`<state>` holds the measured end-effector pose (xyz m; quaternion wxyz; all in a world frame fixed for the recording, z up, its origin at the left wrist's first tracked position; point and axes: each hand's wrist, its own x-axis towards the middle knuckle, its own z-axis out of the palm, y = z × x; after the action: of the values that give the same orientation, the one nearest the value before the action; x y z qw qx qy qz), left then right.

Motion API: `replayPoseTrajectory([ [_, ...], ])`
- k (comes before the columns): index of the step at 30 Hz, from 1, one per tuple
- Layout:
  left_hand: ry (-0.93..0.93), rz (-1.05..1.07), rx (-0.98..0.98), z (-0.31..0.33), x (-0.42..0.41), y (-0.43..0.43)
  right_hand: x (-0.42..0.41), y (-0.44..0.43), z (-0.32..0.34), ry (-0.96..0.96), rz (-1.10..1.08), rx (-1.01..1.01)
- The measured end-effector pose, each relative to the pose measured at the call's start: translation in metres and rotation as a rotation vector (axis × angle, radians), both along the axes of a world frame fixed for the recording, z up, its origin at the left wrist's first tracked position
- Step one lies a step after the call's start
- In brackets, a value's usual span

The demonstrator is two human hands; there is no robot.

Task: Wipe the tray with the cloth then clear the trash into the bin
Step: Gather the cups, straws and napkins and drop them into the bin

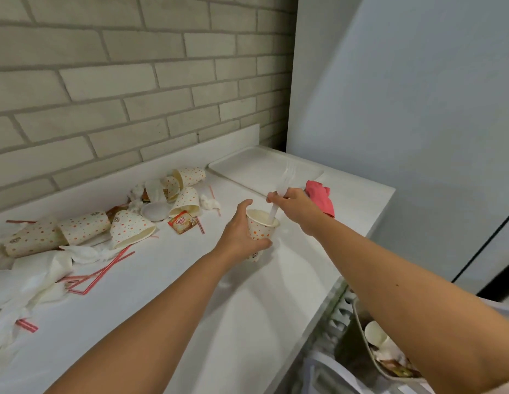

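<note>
My left hand (242, 234) grips a dotted paper cup (260, 226) held upright above the white counter. My right hand (294, 204) pinches a white plastic fork (281, 189), whose handle end dips into the cup. Behind them a white tray (247, 166) lies flat near the wall. A pink cloth (321, 197) lies crumpled just right of the tray, partly behind my right hand. Below the counter's edge at the lower right stands the bin (364, 336), with cups and wrappers inside.
Trash covers the left of the counter (190, 308): several dotted cups (84, 227), crumpled napkins (43, 271), red-striped straws (105, 268), a creamer sachet (182, 221) and a white lid (155, 211). A brick wall runs behind; a grey panel stands at right.
</note>
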<state>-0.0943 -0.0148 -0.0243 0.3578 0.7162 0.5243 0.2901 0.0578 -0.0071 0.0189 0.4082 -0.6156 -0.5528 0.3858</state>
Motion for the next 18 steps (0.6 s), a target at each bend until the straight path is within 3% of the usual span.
replayPoseTrajectory([
  [18,-0.126,-0.231,0.047,0.0,0.13,-0.053,0.13,-0.08,-0.01,-0.089,-0.021,-0.271],
])
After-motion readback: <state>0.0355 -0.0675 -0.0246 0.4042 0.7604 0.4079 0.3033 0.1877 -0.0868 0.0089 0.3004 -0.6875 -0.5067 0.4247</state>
